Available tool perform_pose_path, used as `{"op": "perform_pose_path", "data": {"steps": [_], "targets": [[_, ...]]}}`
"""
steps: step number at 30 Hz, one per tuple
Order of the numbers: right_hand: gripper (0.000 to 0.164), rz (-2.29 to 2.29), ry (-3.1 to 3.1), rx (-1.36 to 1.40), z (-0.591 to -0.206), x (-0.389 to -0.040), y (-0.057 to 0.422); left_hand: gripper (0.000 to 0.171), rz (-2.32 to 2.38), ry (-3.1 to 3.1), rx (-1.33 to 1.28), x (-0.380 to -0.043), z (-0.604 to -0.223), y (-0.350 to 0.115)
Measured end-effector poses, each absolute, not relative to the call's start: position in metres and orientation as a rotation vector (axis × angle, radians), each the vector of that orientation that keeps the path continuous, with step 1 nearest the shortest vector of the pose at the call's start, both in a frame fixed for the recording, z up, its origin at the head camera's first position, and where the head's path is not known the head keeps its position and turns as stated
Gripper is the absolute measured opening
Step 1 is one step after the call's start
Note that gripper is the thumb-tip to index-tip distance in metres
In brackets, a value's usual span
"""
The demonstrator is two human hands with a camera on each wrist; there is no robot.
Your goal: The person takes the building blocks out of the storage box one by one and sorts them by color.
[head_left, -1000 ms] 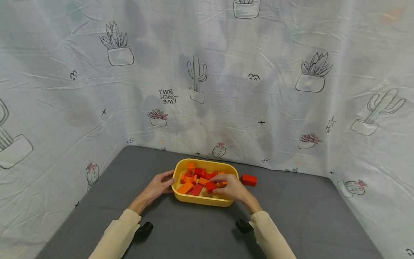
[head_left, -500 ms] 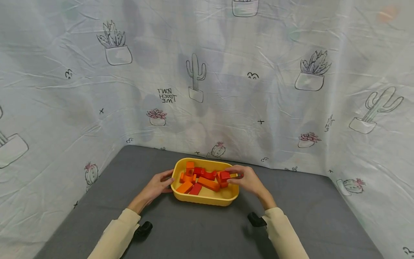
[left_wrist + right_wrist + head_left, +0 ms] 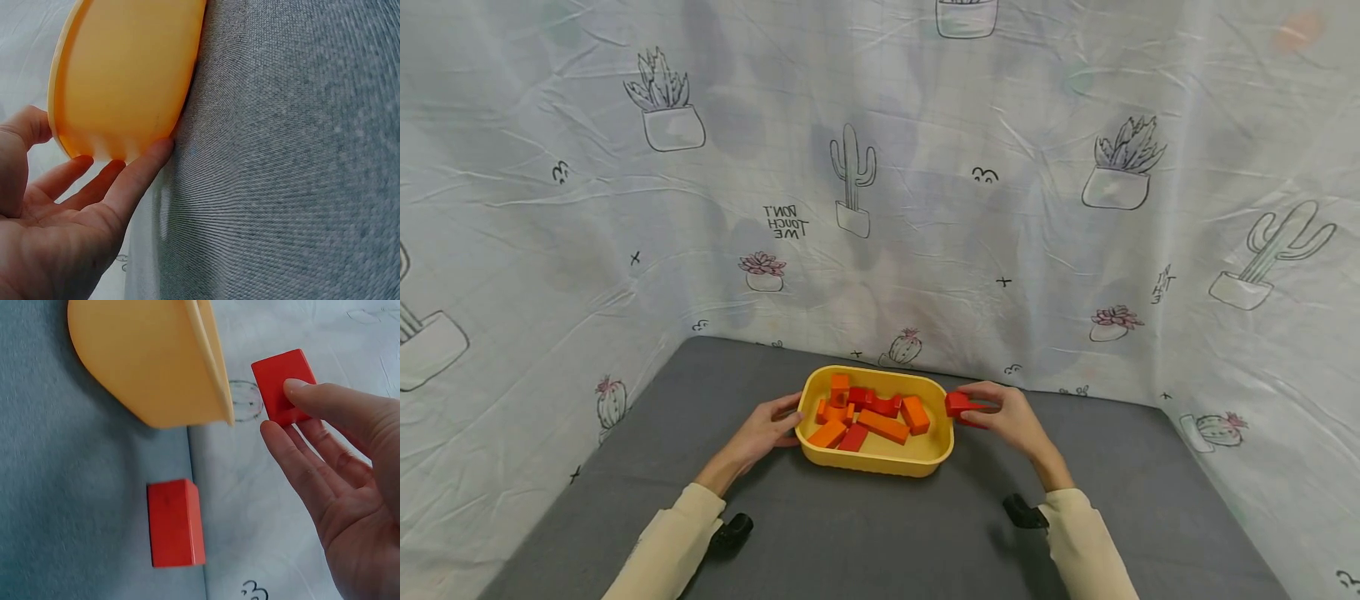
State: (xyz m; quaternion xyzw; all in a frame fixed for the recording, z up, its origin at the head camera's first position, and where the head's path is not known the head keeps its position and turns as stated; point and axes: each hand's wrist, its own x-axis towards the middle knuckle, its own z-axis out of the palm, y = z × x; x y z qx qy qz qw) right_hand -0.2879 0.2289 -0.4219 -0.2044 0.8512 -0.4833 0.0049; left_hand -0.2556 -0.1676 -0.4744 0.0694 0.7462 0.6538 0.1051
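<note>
A yellow plastic bin (image 3: 872, 463) holds several orange and red toy blocks, among them a long orange block (image 3: 883, 427). At its left end, my left hand (image 3: 767, 429) holds the bin, with the thumb at the rim and the fingertips against the outer wall, as the left wrist view shows. My right hand (image 3: 1011, 417) pinches a small red block (image 3: 284, 384) between thumb and fingers, just outside the bin's right end. Below that hand a second red block (image 3: 172, 524) lies on the table, mostly covered by the hand in the head view.
The bin stands on a grey cloth-covered table (image 3: 865, 533). A pale curtain (image 3: 925, 225) printed with cacti hangs behind and on both sides, close to the table's back edge. Black wrist devices (image 3: 730, 533) sit below both sleeves.
My right hand has lifted the red block from inside the bin and carried it right, past the rim, above the block on the table. My left hand has stayed at the bin.
</note>
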Motion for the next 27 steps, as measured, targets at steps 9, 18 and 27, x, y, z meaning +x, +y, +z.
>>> {"op": "perform_pose_path", "data": {"steps": [9, 18, 27], "targets": [[0.034, -1.408, 2.823, -0.593, -0.425, -0.29, 0.251, 0.051, 1.917, 2.208, 0.187, -0.253, -0.47, -0.166], [0.037, -1.378, 2.859, -0.526, -0.436, -0.293, 0.277, 0.048, 1.914, 2.235, 0.146, -0.256, -0.477, -0.165], [0.041, -1.369, 2.91, -0.409, -0.451, -0.297, 0.294, 0.047, 1.92, 2.24, 0.133, -0.255, -0.475, -0.165]]}}
